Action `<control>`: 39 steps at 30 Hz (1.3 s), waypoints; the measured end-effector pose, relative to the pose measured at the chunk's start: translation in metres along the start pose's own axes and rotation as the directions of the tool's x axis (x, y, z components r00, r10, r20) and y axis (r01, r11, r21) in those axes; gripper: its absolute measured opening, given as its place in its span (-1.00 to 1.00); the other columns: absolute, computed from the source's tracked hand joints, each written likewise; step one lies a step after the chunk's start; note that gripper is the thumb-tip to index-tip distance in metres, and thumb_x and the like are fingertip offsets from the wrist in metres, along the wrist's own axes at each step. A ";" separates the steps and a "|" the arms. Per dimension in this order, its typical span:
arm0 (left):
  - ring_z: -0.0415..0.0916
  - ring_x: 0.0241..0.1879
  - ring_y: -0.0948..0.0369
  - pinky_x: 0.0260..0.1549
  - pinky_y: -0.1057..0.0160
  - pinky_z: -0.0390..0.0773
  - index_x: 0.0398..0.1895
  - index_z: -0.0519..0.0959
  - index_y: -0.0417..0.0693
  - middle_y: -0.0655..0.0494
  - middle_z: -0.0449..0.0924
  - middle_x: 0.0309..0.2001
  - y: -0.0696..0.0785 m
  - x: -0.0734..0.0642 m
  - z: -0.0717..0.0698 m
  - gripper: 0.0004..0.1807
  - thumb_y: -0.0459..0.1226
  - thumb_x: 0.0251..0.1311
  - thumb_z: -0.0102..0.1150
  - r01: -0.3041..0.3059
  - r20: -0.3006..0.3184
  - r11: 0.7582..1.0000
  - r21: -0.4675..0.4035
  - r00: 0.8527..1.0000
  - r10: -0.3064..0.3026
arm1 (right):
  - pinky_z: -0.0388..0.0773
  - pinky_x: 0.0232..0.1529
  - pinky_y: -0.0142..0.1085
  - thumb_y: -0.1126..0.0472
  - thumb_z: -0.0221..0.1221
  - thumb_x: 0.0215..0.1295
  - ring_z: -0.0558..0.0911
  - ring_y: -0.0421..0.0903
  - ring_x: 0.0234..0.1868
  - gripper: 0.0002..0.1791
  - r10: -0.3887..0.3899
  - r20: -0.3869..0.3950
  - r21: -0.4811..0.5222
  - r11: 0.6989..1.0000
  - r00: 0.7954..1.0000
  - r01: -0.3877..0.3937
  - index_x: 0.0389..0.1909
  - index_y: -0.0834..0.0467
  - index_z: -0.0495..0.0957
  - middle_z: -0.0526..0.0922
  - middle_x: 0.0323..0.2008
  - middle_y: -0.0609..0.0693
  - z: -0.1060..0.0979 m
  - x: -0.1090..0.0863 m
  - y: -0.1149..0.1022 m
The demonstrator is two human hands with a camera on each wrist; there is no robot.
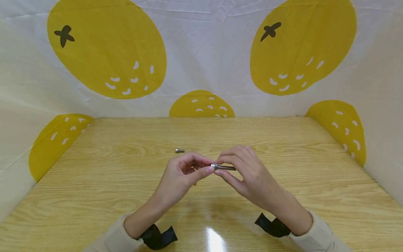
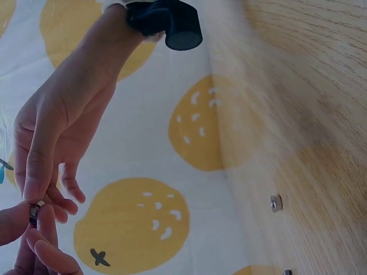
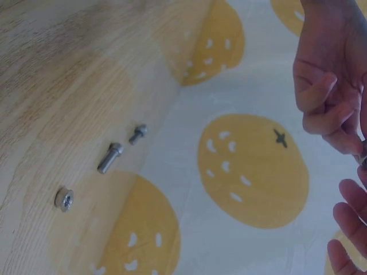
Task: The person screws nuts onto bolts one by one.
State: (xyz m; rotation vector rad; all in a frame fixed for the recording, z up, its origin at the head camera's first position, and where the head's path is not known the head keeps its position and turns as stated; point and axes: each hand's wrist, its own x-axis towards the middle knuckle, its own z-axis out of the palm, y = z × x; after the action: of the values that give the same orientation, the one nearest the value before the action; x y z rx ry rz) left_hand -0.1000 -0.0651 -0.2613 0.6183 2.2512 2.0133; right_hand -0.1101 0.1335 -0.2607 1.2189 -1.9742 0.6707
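Note:
A steel bolt [image 1: 225,168] is between my two hands over the middle of the table, its shank pointing right. My left hand [image 1: 179,175] pinches the bolt's thick end with thumb and forefinger, its other fingers curled. From the other side, my right hand [image 1: 248,171] pinches close beside it with thumb and fingertip; the shank runs between its thumb and forefinger. In the left wrist view the fingers leave only a short metal part [image 2: 34,214] showing. A small bolt [image 1: 179,151] lies on the table just beyond my left hand.
In the right wrist view a larger bolt [image 3: 110,157] and a nut [image 3: 64,199] lie in line with the small bolt; my hands hide both from the head view. A white cloth [image 1: 204,59] with yellow fruit prints walls the wooden table [image 1: 94,196] at back and sides.

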 end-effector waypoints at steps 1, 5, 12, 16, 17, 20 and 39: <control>0.40 -0.52 0.27 -0.60 0.38 0.41 -0.24 0.63 -0.07 0.03 0.63 -0.29 0.000 0.000 0.000 -0.84 -0.23 0.14 0.25 -0.002 -0.003 1.000 0.002 1.000 0.002 | 0.33 -0.14 -0.30 0.06 0.03 0.37 0.50 -0.12 -0.19 -0.70 0.005 0.006 0.001 1.000 1.000 -0.005 -0.24 0.22 0.56 0.58 -0.25 -0.03 0.000 0.000 0.000; 0.44 -0.48 0.27 -0.58 0.40 0.42 -0.25 0.64 -0.06 0.04 0.62 -0.31 0.000 0.001 0.000 -0.86 -0.25 0.13 0.26 -0.010 -0.011 1.000 0.021 1.000 0.010 | 0.33 -0.09 -0.29 0.03 0.02 0.38 0.48 -0.13 -0.15 -0.70 0.048 0.051 0.029 0.998 0.998 -0.050 -0.23 0.20 0.53 0.56 -0.23 -0.04 0.001 -0.002 0.001; 0.48 -0.43 0.20 -0.54 0.40 0.45 -0.27 0.64 -0.02 0.09 0.64 -0.29 0.000 0.002 0.000 -0.86 -0.22 0.12 0.27 0.015 -0.025 0.998 0.058 1.000 -0.013 | 0.33 -0.01 -0.26 0.06 0.07 0.34 0.48 -0.14 -0.10 -0.75 0.111 0.099 0.067 0.991 0.989 -0.118 -0.19 0.17 0.51 0.57 -0.20 -0.07 0.001 -0.003 0.003; 0.48 -0.43 0.21 -0.53 0.38 0.44 -0.26 0.64 0.00 0.11 0.65 -0.28 -0.001 0.003 -0.003 -0.86 -0.19 0.12 0.27 0.036 -0.030 0.996 0.078 0.999 -0.034 | 0.35 0.02 -0.26 0.05 0.07 0.34 0.49 -0.14 -0.08 -0.74 0.133 0.112 0.064 0.988 0.985 -0.140 -0.16 0.16 0.52 0.58 -0.19 -0.08 0.002 -0.003 0.004; 0.48 -0.43 0.21 -0.53 0.38 0.44 -0.26 0.64 0.00 0.11 0.64 -0.28 -0.002 0.004 -0.004 -0.86 -0.19 0.12 0.27 0.038 -0.032 0.996 0.082 0.999 -0.036 | 0.36 0.03 -0.26 0.03 0.06 0.35 0.49 -0.14 -0.07 -0.71 0.135 0.112 0.056 0.988 0.984 -0.142 -0.15 0.17 0.52 0.58 -0.18 -0.07 0.002 -0.004 0.005; 0.52 -0.40 0.20 -0.52 0.36 0.47 -0.25 0.64 -0.01 0.10 0.65 -0.27 -0.004 0.007 -0.009 -0.85 -0.20 0.12 0.27 0.047 -0.046 0.995 0.091 0.998 -0.043 | 0.39 0.05 -0.22 -0.01 0.02 0.37 0.51 -0.09 -0.05 -0.63 0.126 0.102 0.020 0.991 0.987 -0.129 -0.10 0.21 0.52 0.59 -0.13 -0.02 0.002 -0.005 0.009; 0.37 -0.46 0.27 -0.55 0.41 0.41 -0.14 0.60 -0.14 0.29 0.62 -0.33 -0.059 0.058 -0.079 -0.68 -0.14 0.10 0.29 0.236 -0.245 0.963 0.126 0.948 -0.201 | 0.29 0.23 -0.01 -0.30 0.01 0.23 0.32 0.04 0.30 -0.19 0.118 0.239 -0.114 0.989 0.964 -0.093 0.28 0.24 0.30 0.33 0.30 0.10 -0.002 -0.022 0.044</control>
State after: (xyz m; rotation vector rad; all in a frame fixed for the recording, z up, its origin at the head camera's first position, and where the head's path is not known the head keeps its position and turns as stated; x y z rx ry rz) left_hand -0.1922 -0.1238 -0.2936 0.1344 2.4932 1.9024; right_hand -0.1424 0.1651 -0.2793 1.1873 -2.2619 0.4819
